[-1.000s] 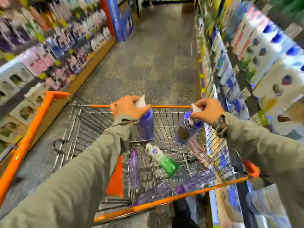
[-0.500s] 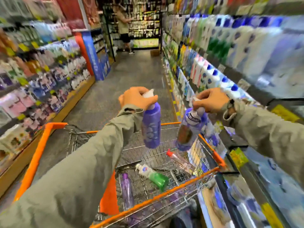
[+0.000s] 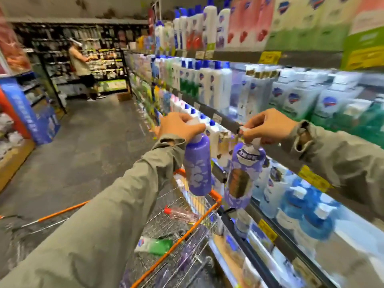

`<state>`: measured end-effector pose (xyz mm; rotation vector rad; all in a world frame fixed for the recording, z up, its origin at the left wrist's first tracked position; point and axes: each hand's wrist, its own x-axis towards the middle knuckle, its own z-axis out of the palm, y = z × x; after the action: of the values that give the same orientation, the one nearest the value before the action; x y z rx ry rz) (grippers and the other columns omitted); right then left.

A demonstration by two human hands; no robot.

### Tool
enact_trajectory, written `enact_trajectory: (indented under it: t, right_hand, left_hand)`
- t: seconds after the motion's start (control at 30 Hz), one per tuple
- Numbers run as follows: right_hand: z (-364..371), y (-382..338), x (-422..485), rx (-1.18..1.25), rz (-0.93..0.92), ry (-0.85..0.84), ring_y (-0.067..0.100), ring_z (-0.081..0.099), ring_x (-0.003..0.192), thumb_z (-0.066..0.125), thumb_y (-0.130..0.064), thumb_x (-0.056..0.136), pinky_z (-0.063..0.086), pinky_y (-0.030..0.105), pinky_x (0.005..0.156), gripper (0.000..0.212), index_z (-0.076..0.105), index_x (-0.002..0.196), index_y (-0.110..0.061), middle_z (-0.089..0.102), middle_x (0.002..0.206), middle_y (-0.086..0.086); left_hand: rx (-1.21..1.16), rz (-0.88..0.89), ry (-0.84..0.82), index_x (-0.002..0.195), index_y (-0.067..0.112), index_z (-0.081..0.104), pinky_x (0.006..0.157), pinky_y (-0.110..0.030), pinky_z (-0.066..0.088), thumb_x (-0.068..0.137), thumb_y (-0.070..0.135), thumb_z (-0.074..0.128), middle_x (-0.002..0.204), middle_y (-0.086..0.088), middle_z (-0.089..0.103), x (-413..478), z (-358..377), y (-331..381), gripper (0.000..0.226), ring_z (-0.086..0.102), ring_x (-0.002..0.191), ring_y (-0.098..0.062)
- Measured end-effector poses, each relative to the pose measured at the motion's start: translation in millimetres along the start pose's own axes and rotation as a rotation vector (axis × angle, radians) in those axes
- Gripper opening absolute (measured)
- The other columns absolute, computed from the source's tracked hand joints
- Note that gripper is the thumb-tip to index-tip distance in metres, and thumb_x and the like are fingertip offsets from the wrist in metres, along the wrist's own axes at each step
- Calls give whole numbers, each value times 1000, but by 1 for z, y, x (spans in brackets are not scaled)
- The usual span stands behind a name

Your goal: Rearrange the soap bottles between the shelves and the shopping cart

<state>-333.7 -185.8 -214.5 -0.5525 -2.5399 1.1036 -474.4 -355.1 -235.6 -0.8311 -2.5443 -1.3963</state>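
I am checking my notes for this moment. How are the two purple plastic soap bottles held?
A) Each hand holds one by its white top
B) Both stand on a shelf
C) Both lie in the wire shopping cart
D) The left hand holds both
A: the left hand grips the plain purple plastic soap bottle by its white top and the right hand grips the labelled purple plastic soap bottle the same way; both hang clear of the orange-rimmed wire shopping cart.

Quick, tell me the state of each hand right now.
Left hand: closed, holding the plain purple bottle by its top.
Right hand: closed, holding the labelled purple bottle by its top.
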Motion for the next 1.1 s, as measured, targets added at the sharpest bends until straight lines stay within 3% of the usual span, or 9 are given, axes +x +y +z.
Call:
enact_trajectory:
  t: [0.1,0.17,0.27,0.37,0.47,0.6,0.73,1.0,1.1]
  right_hand:
    - [-29,14,-31,-22,39,38,17,41,52,71,-15,81,32,15,38,15,72,71,-4,62,67,17]
    - [-47,25,-54,-16,72,85,16,39,48,71,-15,82,31,14,37,15,72,69,-7,63,69,18]
    - [-75,40,-90,28,124,173,6,36,35,71,-12,82,30,12,34,12,72,72,-6,63,60,11]
    - [-104,50,-132,33,168,255,6,37,38,70,-10,82,30,11,35,12,70,70,-8,63,53,2]
    - [-132,55,-179,6,177,296,16,38,51,69,-10,83,30,13,36,12,70,72,-4,61,62,11]
    - [-171,61,-243,-46,215,340,14,39,50,67,-6,81,29,13,36,11,71,77,2,61,54,1]
    - [-208,68,-306,-64,278,381,20,44,62,67,-9,84,31,14,38,14,71,86,4,63,51,-5]
    - [-260,73,-421,-92,380,521,6,36,38,65,-10,85,27,12,35,14,71,82,2,63,57,5]
    - [-275,77,-455,-111,435,572,3,36,35,66,-11,85,27,12,34,14,71,84,2,63,52,2]
  left_hand:
    - [-59,67,-67,60,20,60,71,-31,43,54,49,73,70,-6,58,-16,20,34,33,51,71,-20]
    - [-101,106,-97,59,19,62,73,-35,49,48,51,64,69,-10,61,-26,35,57,34,54,71,-22]
    - [-146,143,-135,54,26,61,84,-43,52,41,57,65,76,-8,68,-43,59,89,35,65,86,-29]
    - [-210,150,-194,61,27,65,89,-45,50,33,62,65,83,-7,72,-67,82,123,46,66,95,-29]
    - [-259,179,-245,54,28,58,86,-42,51,37,56,65,75,-6,67,-103,100,160,34,66,89,-29]
    - [-307,252,-338,56,26,60,79,-40,54,45,50,66,68,-5,63,-148,126,205,27,67,87,-30]
    - [-371,314,-412,61,24,66,78,-39,55,41,54,65,69,-6,66,-189,149,252,36,68,88,-28]
    - [-479,422,-558,45,28,62,76,-43,55,48,45,68,64,-1,64,-271,189,337,19,61,71,-24]
    - [-530,473,-621,55,26,62,71,-35,51,51,46,72,67,1,63,-299,205,360,23,59,72,-22]
